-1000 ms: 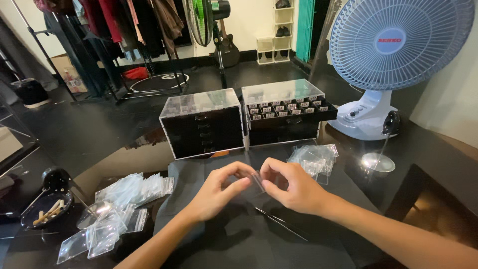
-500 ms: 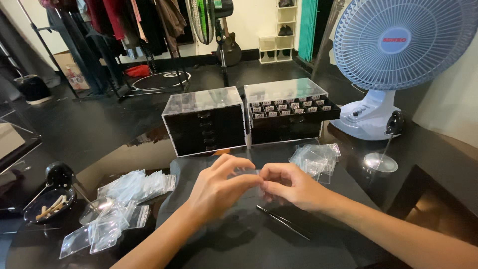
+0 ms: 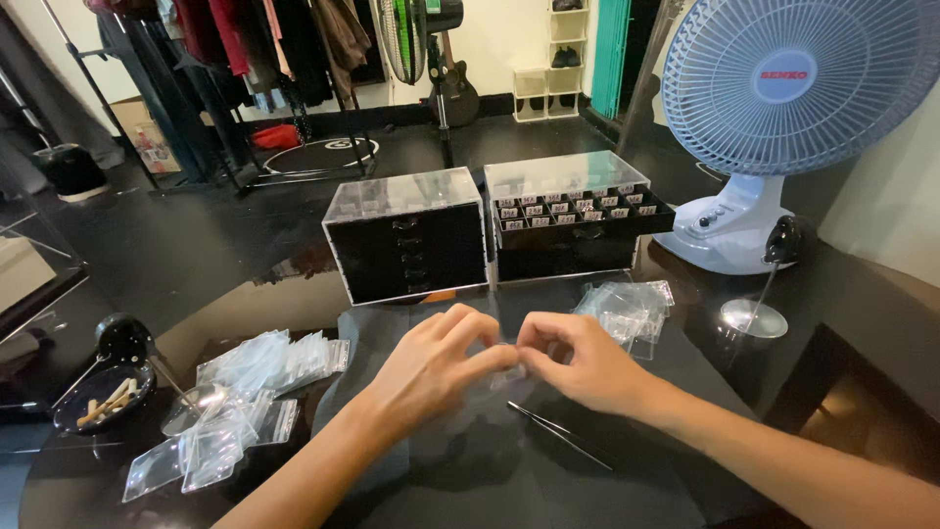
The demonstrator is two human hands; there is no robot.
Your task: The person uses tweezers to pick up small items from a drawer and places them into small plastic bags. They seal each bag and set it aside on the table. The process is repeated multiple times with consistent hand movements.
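Observation:
My left hand (image 3: 431,367) and my right hand (image 3: 583,362) meet fingertip to fingertip over a dark mat (image 3: 490,460) on the glossy black table. Together they pinch a small clear plastic zip bag (image 3: 506,367), which is mostly hidden by my fingers. Thin black tweezers (image 3: 560,434) lie on the mat just below my right hand. Behind my hands stand two small clear drawer cabinets, the left one (image 3: 406,235) closed and the right one (image 3: 568,216) with a drawer of little compartments pulled out.
A pile of clear zip bags (image 3: 235,392) lies at left and a smaller pile (image 3: 627,309) at right. A dark bowl (image 3: 103,397) with small sticks sits far left. A blue desk fan (image 3: 783,127) stands at back right, a small round mirror (image 3: 754,318) before it.
My hands have stayed together at the mat's middle, fingers shifting on the small bag. The camera view tilted slightly; nothing else moved.

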